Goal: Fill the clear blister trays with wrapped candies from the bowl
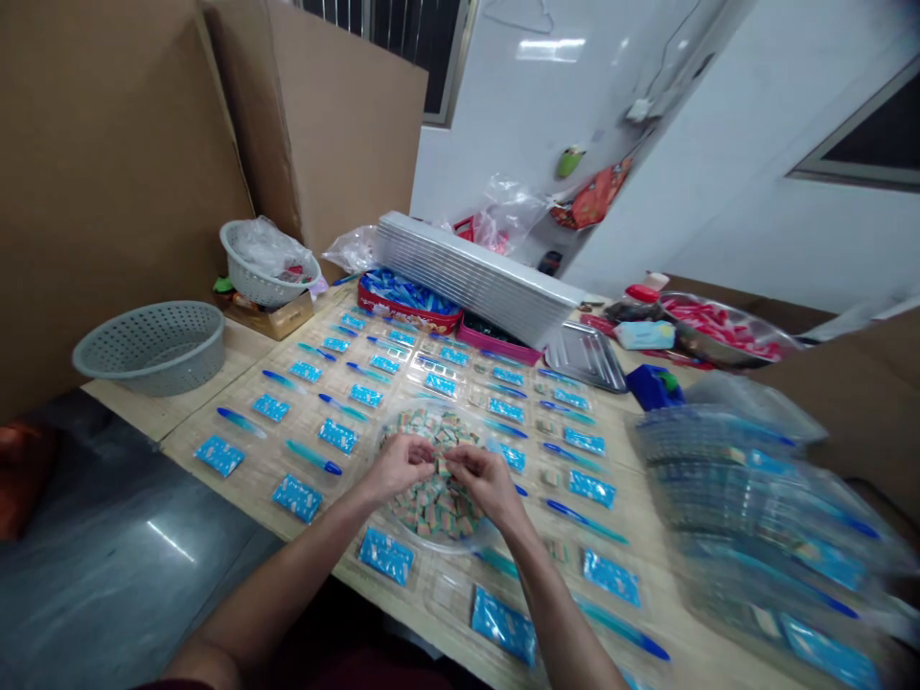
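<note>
Both my hands meet over a clear plastic bowl (402, 525) heaped with small wrapped erasers (431, 508). My left hand (398, 462) is curled, its fingertips pinched on one or more of the little erasers. My right hand (483, 474) is curled too, fingers pinched on the small pieces at the spot where the hands touch. Around the bowl, clear blister trays (446, 599) cover the table, each holding a blue packet (386, 556) and a blue pen (314, 457) in rows.
A stack of filled blister trays (762, 498) rises at the right. A pile of metal trays (474, 278) sits at the back, with a red tin of blue packets (406, 299). Two grey baskets (154, 347) stand at the left by cardboard boxes (107, 153).
</note>
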Available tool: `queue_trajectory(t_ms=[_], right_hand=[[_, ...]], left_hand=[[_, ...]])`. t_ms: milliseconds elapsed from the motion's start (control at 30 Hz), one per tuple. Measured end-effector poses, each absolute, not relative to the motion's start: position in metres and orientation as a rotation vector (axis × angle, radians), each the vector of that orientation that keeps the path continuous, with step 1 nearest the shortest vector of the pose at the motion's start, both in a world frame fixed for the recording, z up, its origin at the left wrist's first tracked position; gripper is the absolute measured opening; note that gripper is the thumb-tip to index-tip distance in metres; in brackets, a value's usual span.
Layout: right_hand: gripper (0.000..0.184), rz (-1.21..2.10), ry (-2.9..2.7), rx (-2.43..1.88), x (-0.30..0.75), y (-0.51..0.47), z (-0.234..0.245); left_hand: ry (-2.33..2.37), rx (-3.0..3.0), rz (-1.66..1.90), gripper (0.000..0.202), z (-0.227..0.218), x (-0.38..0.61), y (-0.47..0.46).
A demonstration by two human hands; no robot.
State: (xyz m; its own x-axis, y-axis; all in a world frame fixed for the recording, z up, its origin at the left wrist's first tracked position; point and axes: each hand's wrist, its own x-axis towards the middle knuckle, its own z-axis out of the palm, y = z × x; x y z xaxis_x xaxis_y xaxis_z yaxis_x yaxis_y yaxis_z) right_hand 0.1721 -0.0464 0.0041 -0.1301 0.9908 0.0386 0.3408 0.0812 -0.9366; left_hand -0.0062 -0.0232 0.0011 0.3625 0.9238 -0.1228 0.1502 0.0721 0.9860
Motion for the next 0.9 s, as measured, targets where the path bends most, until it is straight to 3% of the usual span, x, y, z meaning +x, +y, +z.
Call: queue_trajectory(t_ms=[167, 333, 667, 900], right_hand=[[0.018, 1.07, -1.445, -1.3, 0.162, -0.05, 0.004], [0.029, 1.171, -1.199, -1.266, 0.156, -0.054, -0.001], [0.024, 1.042, -1.04, -1.182, 0.15, -0.061, 0.006], [0.025, 1.045, -0.905, -1.224, 0.143, -0.062, 0.0]], left_hand=[[0.952, 0.99, 0.846, 0.036, 0.0, -0.001, -0.024], [0.95, 0.85, 0.936, 0.034, 0.008, 0.002, -0.031], [0.992, 0.857, 0.989, 0.023, 0.016, 0.008, -0.039], [0.977, 0.722, 1.121, 0.029, 0.023, 0.014, -0.048]])
